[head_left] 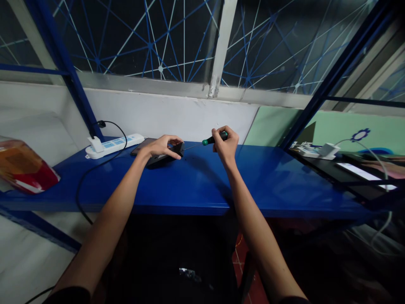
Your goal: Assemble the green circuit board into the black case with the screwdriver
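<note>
My left hand is closed around the upper part of a black box-shaped device on the blue table, thumb on the near side and fingers over the far edge. In my right hand is a screwdriver with a green and black handle, held nearly level above the table. Its thin shaft points left, and the tip reaches the right end of the black device. Whether the tip sits in a screw is too small to tell. Several tiny dark bits lie on the table just right of the device.
A white power strip with a plugged-in black cable lies at the back left. Behind my left hand is a dark flat object. A red and orange package stands far left. Right, past a blue post, are a lit phone and white charger.
</note>
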Available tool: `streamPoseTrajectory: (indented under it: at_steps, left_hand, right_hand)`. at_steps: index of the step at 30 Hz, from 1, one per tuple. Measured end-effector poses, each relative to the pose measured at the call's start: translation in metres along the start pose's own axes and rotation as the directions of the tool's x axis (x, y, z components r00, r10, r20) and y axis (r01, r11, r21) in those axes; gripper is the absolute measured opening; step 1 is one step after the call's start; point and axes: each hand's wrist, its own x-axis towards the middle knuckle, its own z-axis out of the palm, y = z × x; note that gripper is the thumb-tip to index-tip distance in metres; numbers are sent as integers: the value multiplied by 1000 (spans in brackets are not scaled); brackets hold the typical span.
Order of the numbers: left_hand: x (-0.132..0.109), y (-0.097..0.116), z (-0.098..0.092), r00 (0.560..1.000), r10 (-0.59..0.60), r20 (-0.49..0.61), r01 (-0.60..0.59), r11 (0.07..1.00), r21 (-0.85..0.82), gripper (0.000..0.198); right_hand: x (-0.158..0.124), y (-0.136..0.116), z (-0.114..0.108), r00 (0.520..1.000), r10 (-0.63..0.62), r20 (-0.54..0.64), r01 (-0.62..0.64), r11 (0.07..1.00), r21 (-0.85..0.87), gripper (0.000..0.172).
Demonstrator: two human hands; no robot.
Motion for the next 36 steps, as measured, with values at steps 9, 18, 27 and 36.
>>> streamPoseTrajectory:
  at_steps: [9,18,27,36]
  left_hand:
    - [1,0,2,999,-28,-34,29,999,35,60]
    - [1,4,2,998,-45,-37,47,997,55,60]
    - [2,2,5,997,-72,-28,74,993,91,62]
    - [4,-2,7,997,-78,-22,80,992,101,65]
  right_hand:
    - [11,2,-15,934,-3,357,-112,948,298,21]
    - [5,4,-8,977,-19,213,-37,966,257,30]
    - [8,9,-7,968,7,252,-100,929,356,29]
    - [6,11,-10,985,10,172,-35,989,143,41]
